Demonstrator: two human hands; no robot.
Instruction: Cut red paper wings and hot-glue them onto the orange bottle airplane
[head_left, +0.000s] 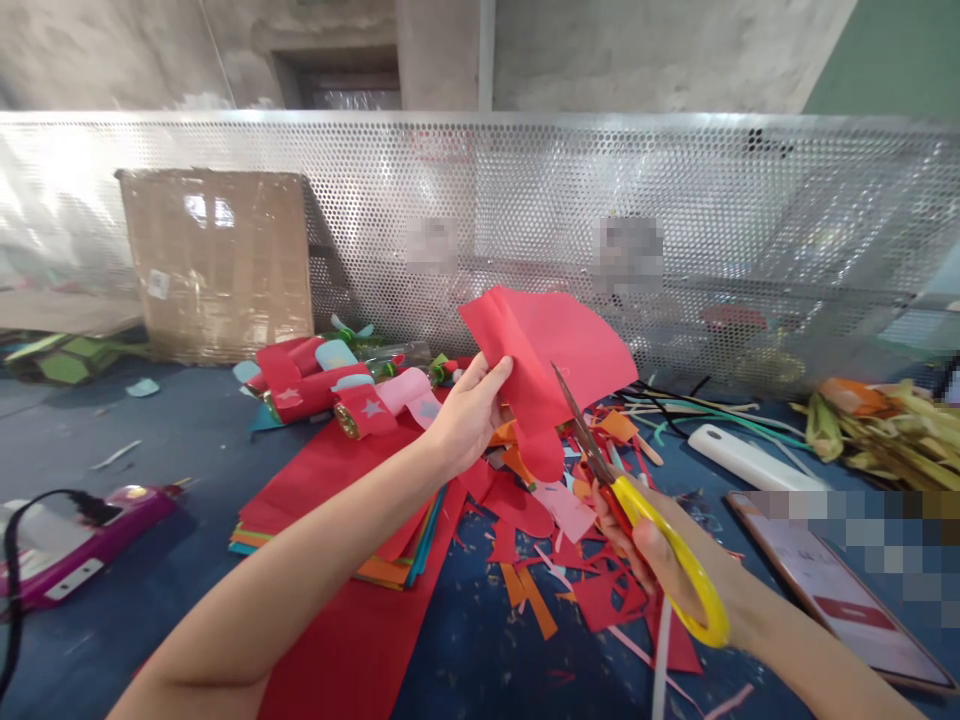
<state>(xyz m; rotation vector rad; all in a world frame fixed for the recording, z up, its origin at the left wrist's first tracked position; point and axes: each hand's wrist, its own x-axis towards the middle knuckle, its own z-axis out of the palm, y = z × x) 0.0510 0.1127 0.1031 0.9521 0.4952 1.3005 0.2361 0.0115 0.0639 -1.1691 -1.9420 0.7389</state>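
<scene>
Head view: the red curve-edged paper sheet [574, 345], creased at its left, is raised over the blue bench [487, 650], the left hand's grip [476, 405] pinching it; the right hand's grip [634, 535] closes round yellow-handled metal scissors [604, 465].

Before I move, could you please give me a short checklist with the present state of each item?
1. Red paper sheet held in the left hand: ok.
2. Yellow-handled metal scissors held in the right hand: ok.
3. Left fingers apart from the blades: ok.
4. Blade tip touching the sheet: cannot tell; they overlap in this view.
5. Dark blue tabletop clear of cuttings below the scissors: not ok; red, pink and orange paper scraps lie there.
</scene>
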